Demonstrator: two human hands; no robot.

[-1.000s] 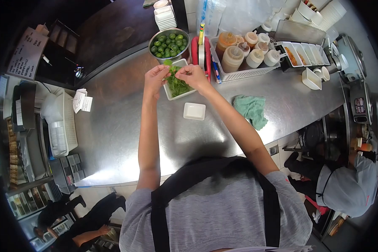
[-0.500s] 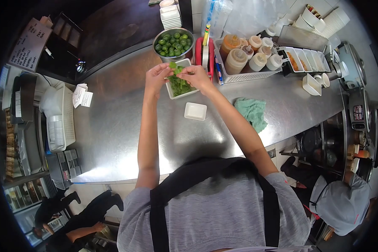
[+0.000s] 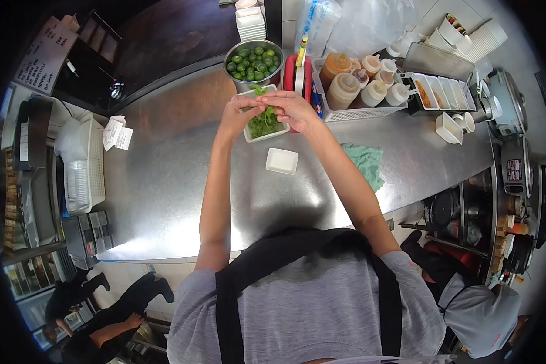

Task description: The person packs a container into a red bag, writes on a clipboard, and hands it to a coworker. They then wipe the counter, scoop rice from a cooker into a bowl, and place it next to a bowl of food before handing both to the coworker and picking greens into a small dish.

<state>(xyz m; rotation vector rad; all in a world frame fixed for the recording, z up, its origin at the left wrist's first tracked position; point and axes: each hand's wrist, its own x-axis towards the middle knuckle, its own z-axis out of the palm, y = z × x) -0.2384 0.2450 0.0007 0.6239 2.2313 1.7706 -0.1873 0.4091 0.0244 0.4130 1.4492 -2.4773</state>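
Both hands meet over a white rectangular container (image 3: 267, 139) of leafy green herbs (image 3: 264, 125). My left hand (image 3: 238, 116) pinches a sprig of leafy herb (image 3: 259, 89) from the left. From the right, my right hand (image 3: 294, 109) has its thumb and fingers pressed together at the same sprig, and the fingertips of both hands touch or nearly touch. Leaves stick up above the fingers; the stem is partly hidden by them. A small shallow white dish (image 3: 282, 161) sits on the steel counter just below the container.
A metal pot of green limes (image 3: 255, 64) stands behind the container. To the right are a red tape dispenser (image 3: 290, 73), a basket of squeeze bottles (image 3: 370, 112) and a green cloth (image 3: 364, 164). Co-workers (image 3: 479, 309) are at lower right and lower left.
My hands have come closer together, the right moving slightly right and down around the sprig. The view has shifted slightly. The co-worker at lower right has bent lower.
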